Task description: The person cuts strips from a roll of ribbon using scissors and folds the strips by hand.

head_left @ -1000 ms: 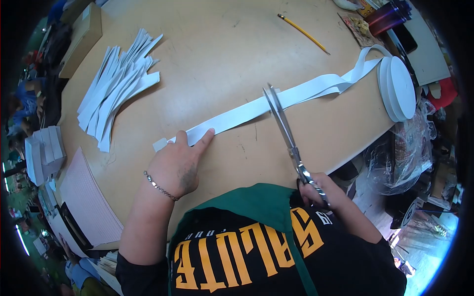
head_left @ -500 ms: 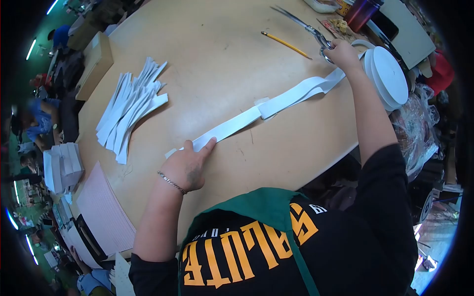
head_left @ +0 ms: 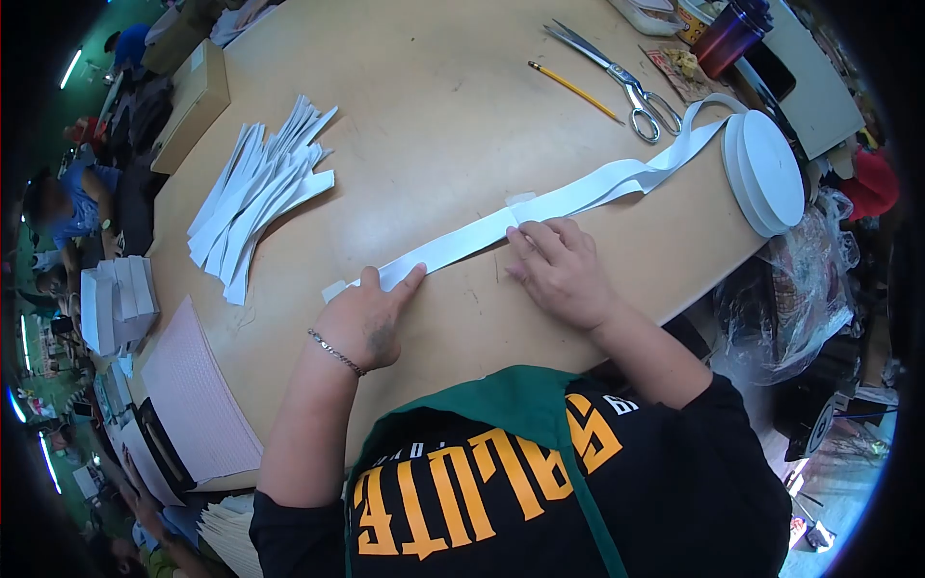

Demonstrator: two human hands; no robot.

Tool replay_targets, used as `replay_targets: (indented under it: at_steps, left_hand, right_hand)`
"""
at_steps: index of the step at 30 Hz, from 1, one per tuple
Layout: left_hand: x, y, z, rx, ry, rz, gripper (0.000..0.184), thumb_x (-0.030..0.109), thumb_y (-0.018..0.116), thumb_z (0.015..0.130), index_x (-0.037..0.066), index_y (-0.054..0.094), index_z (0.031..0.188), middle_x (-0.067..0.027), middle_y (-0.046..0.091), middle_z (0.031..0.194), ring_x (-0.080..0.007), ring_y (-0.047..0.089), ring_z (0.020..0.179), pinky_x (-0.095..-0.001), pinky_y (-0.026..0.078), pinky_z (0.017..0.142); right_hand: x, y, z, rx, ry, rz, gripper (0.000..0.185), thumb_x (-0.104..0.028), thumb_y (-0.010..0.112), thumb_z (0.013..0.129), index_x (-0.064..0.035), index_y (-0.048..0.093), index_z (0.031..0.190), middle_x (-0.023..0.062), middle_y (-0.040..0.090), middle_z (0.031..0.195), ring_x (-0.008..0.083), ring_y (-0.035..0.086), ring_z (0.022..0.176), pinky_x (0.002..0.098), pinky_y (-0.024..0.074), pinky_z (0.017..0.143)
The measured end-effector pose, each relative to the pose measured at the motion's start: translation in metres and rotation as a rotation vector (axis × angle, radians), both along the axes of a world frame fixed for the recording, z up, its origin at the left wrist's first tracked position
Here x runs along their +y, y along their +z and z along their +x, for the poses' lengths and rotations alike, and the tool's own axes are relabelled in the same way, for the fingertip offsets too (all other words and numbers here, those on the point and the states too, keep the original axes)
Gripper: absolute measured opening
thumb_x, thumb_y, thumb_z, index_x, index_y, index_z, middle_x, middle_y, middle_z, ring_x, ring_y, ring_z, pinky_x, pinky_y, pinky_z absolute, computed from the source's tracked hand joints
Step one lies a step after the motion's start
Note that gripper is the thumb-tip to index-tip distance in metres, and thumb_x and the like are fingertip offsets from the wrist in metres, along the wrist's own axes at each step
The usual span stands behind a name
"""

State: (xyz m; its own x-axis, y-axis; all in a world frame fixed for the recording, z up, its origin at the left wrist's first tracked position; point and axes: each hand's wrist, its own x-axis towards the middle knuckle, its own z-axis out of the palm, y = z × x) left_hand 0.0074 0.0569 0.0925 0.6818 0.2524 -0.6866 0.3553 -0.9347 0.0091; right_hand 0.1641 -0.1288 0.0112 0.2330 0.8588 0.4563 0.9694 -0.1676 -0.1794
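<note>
A flat white band (head_left: 448, 252) runs across the table from the lower left toward a white reel (head_left: 771, 173), overlapping and twisting in loops near the reel. At the band's left end my left hand (head_left: 364, 323) presses down, two fingers spread apart on it. Bent fingertips of my right hand (head_left: 562, 270) are on the band's lower edge near its middle, beside a piece of tape (head_left: 520, 199); the thumb sits lower, partly hidden. Metal scissors (head_left: 621, 82) lie with blades pointing up-left, beside a yellow pencil (head_left: 578, 93).
Cut white strips (head_left: 265, 188) lie piled at the left. Beyond them are a cardboard box (head_left: 193, 106), stacked white boxes (head_left: 120, 303) and pink grid paper (head_left: 202, 395). A dark bottle (head_left: 727, 40) and phone (head_left: 771, 72) are at upper right. Another person (head_left: 82, 207) is at far left.
My right hand has let go of the scissors, which now lie on the table, and has come down-left to the middle of the band. My left hand stays on the band's left end.
</note>
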Motion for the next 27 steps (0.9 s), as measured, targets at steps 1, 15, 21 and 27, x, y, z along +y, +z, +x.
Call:
replay_targets:
  at_steps: [1,15,21,27]
  left_hand:
    - [0.0,0.0,0.0,-0.002,0.005,-0.002,0.083,0.007,0.061,0.069,0.027,0.027,0.142,-0.025,0.048,0.109,-0.0379,0.062,0.086,-0.0383,0.052,0.077]
    - [-0.001,0.004,0.007,0.088,0.021,0.009,0.082,0.007,0.059,0.072,0.029,0.026,0.143,-0.0228,0.047,0.11,-0.0331,0.062,0.09,-0.0363,0.053,0.076]
    - [0.001,-0.001,-0.001,-0.017,0.011,-0.004,0.081,0.007,0.059,0.07,0.029,0.028,0.142,-0.0241,0.049,0.107,-0.038,0.062,0.084,-0.039,0.052,0.076]
    - [0.001,-0.002,-0.004,-0.061,0.028,-0.017,0.081,0.007,0.06,0.069,0.028,0.029,0.141,-0.0234,0.05,0.106,-0.0371,0.061,0.085,-0.0388,0.052,0.075]
  right_hand:
    - [0.0,-0.002,-0.004,0.054,-0.055,-0.051,0.043,-0.026,0.064,0.076,-0.0032,0.058,0.111,0.0057,0.051,0.101,0.0225,0.048,0.094,0.0344,0.0408,0.074]
    - [-0.002,-0.004,-0.01,0.242,-0.193,-0.22,0.055,-0.042,0.067,0.076,-0.0125,0.056,0.121,0.0083,0.046,0.107,0.0247,0.044,0.1,0.0402,0.0382,0.082]
    - [0.006,-0.004,-0.003,0.016,-0.143,-0.141,0.046,-0.036,0.065,0.077,-0.0105,0.056,0.114,0.0067,0.049,0.124,0.0278,0.041,0.118,0.0415,0.0375,0.088]
    - [0.042,0.011,0.021,0.173,0.012,-0.222,0.035,-0.022,0.067,0.075,-0.01,0.06,0.107,0.0058,0.054,0.112,0.0281,0.044,0.113,0.0428,0.0365,0.091]
